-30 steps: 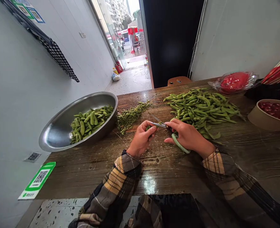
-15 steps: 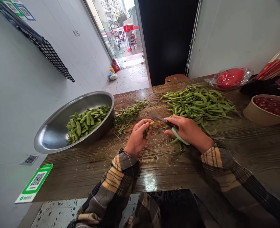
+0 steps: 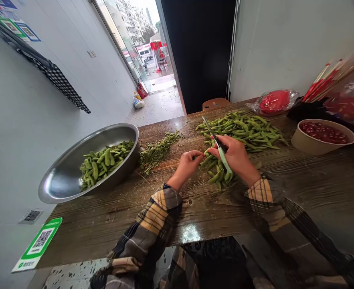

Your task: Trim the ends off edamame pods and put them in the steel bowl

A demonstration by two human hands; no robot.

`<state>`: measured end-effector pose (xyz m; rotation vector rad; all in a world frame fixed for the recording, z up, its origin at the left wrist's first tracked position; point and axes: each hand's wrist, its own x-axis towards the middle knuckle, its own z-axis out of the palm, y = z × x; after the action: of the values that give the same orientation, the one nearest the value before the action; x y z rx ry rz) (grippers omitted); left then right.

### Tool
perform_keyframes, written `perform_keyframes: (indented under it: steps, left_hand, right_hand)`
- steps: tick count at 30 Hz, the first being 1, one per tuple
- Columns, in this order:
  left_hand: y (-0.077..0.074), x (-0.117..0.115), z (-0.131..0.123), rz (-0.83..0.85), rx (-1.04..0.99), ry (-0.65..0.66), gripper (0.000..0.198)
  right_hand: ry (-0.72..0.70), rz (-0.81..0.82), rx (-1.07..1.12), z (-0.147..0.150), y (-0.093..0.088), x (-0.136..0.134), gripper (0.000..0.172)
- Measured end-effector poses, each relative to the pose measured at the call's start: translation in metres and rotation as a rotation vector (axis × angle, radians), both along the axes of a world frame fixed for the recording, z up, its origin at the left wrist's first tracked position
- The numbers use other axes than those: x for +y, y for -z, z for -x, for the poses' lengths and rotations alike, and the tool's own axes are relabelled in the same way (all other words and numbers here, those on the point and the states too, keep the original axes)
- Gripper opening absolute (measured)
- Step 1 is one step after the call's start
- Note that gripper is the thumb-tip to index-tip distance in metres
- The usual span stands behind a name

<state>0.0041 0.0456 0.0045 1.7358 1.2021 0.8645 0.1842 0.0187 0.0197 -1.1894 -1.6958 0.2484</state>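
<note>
My left hand (image 3: 189, 164) has its thumb and forefinger pinched on the end of a soybean pod (image 3: 207, 153) at the near edge of the pods. In my right hand (image 3: 233, 154) is a pair of scissors (image 3: 224, 159) with a pale green handle, the dark blades pointing up and away over the pods. My fingers partly hide the handle. A large heap of green soybean pods (image 3: 249, 130) lies beyond my right hand, with more pods (image 3: 217, 176) below it. To the left, a tilted steel bowl (image 3: 59, 176) holds many plump pods (image 3: 103, 162).
A pile of small green trimmings (image 3: 157, 152) lies between the bowl and the heap on the wooden table (image 3: 128, 224). At right stand a paper tub of dark red pieces (image 3: 324, 138), a red item in clear plastic (image 3: 274, 102) and red-tipped sticks (image 3: 324, 82). A QR-code card (image 3: 38, 245) is at the left edge.
My left hand has moved right to the loose pods, and the pods it held no longer show in it. The scissors have swung from pointing left to pointing up and away. The view has shifted slightly.
</note>
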Motion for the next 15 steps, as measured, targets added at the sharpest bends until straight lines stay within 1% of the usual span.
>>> perform_keyframes:
  steps: [2, 4, 6, 7, 9, 15]
  left_hand:
    - [0.006, 0.008, -0.01, -0.141, 0.195, -0.007, 0.014]
    - [0.011, 0.013, -0.017, -0.23, 0.349, -0.001, 0.012]
    - [0.013, 0.015, -0.019, -0.265, 0.398, 0.009, 0.01]
    - [0.012, 0.014, -0.017, -0.256, 0.375, 0.007, 0.009]
    - [0.008, 0.01, -0.009, -0.184, 0.262, -0.002, 0.011]
    - [-0.011, -0.016, 0.028, 0.185, -0.231, -0.013, 0.029]
  right_hand:
    - [-0.012, 0.006, 0.002, 0.001, 0.002, 0.001, 0.038]
    - [-0.025, 0.019, -0.014, 0.001, 0.002, 0.001, 0.039]
    - [-0.028, 0.03, -0.033, 0.002, 0.003, 0.001, 0.038]
    - [-0.028, 0.03, -0.038, 0.002, 0.002, 0.001, 0.037]
    - [-0.027, 0.023, -0.04, 0.003, 0.002, 0.001, 0.036]
    - [-0.039, 0.043, -0.081, 0.005, -0.001, -0.003, 0.035]
